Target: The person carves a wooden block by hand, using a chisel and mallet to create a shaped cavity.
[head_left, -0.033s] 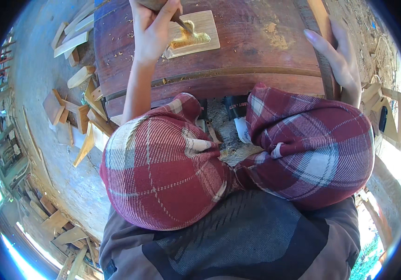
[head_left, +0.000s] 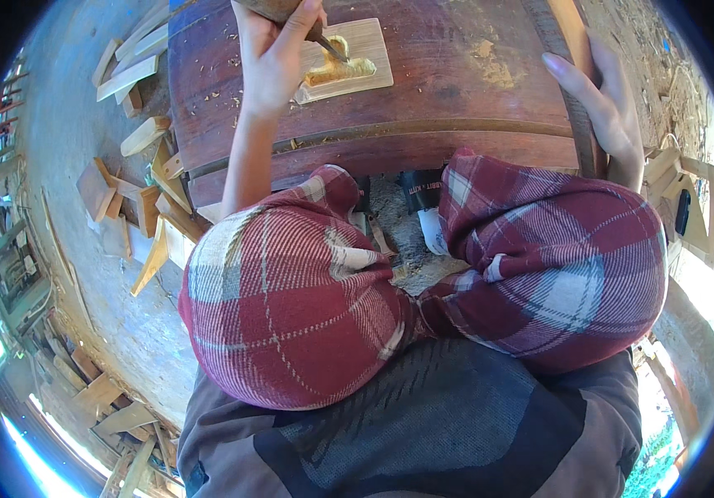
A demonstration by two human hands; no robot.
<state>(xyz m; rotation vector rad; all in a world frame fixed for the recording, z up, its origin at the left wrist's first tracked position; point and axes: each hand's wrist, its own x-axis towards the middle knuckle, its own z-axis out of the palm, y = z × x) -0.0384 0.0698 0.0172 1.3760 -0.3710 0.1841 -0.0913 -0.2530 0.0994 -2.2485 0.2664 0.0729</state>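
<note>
My left hand [head_left: 272, 70] is closed round the brown wooden handle of a gouge [head_left: 332, 49]. Its thin dark metal shaft slants down to the right, the tip inside a carved recess. That recess, rounded and yellowish, is cut into a pale rectangular wooden board [head_left: 378, 51] lying on the dark red-brown table [head_left: 440, 108]. Part of the board's left side is behind my hand. Along the table's right edge, my right hand [head_left: 610, 104] holds a light-brown strip of wood [head_left: 571, 33] between thumb and fingers; the fingers are partly hidden by it.
Wood shavings lie around the board. My knees in red plaid cloth [head_left: 290, 290] are close to the table's near edge. Wooden offcuts [head_left: 129, 195] are heaped on the floor at left, with more scrap wood [head_left: 108, 398] at lower left. A dark phone-like object [head_left: 682, 212] rests at right.
The gouge's tip has shifted slightly right and down in the recess, and my left hand has moved a little with it. My right hand and the board stay put.
</note>
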